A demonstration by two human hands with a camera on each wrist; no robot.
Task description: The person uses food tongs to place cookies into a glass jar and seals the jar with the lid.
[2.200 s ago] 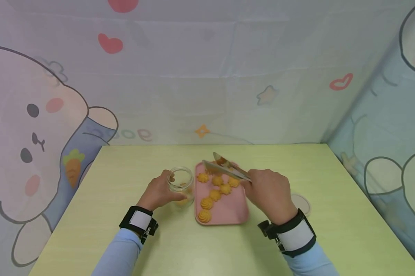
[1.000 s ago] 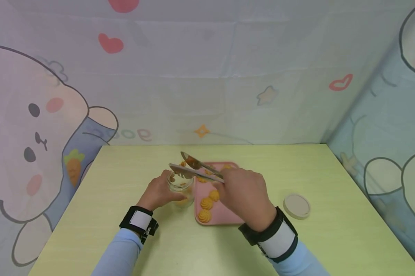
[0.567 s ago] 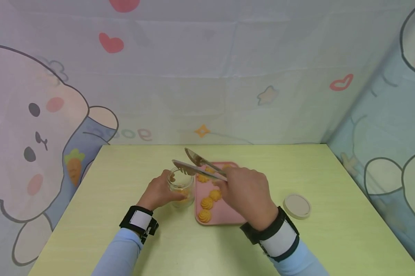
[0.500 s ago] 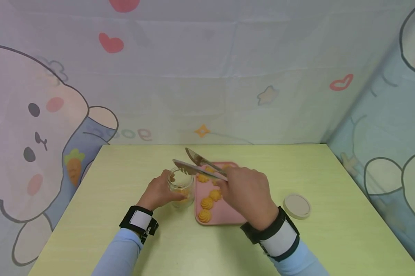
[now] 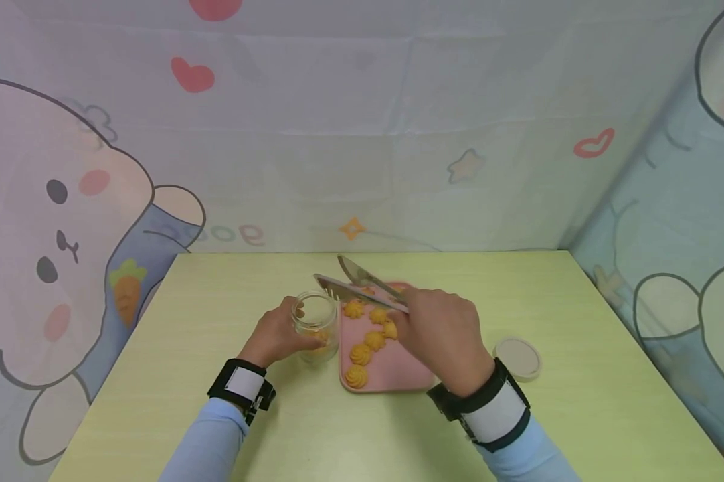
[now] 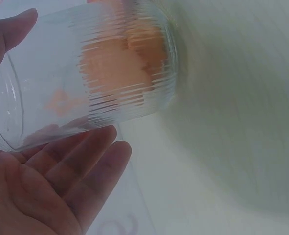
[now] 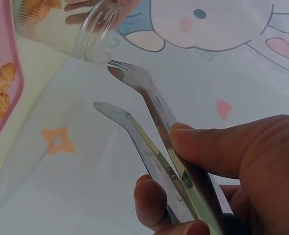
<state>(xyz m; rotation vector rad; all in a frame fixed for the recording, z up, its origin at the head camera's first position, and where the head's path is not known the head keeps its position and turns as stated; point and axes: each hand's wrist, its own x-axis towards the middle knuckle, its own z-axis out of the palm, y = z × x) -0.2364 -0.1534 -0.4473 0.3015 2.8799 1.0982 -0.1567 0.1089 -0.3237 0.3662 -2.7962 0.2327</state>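
Observation:
My left hand holds a clear glass jar upright at the tray's left edge, thumb on one side and fingers on the other. Yellow piped cookies lie at the bottom of the jar, seen through its ribbed wall. Metal tongs are in my right hand, thumb on one arm and fingers round the other. Their tips stand apart with nothing between them, just right of the jar's mouth and over the tray's far left corner. Several swirled cookies sit on the pink tray; the tongs cover some.
A round whitish lid lies on the pale yellow table, right of the tray and beside my right wrist. Behind the table's far edge hangs a printed cloth with cartoon figures.
The tongs moved from the tray to over the jar's mouth with a cookie at their tips, then back rightward without it. My left hand and the jar stay put.

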